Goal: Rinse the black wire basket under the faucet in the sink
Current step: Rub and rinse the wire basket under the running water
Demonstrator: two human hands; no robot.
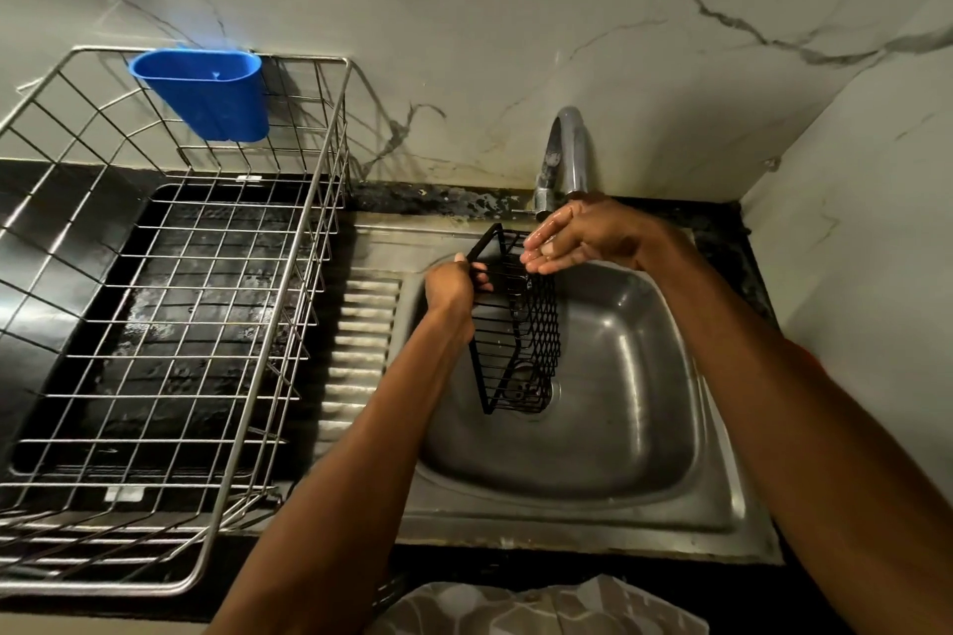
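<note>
Your left hand (pixel 454 286) grips the basket (pixel 518 325) over the sink (pixel 644 428); your right hand (pixel 577 237), open, seems wet under the faucet (pixel 567 155). Rinsing underway.

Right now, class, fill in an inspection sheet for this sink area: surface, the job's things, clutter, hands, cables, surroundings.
Surface: steel sink with ribbed drainboard, set in a dark counter; wet.
Job's things: black wire basket held tilted on end over the bowl, below the faucet; running water cannot be made out.
Clutter: large wire dish rack left of the sink, blue plastic cup hung on its back rim.
Hands: left hand grips the basket's rim; right hand wet, cupped at its top under the spout.
Cables: nothing seen.
Surroundings: marble-patterned wall; patterned cloth at the bottom edge.
</note>
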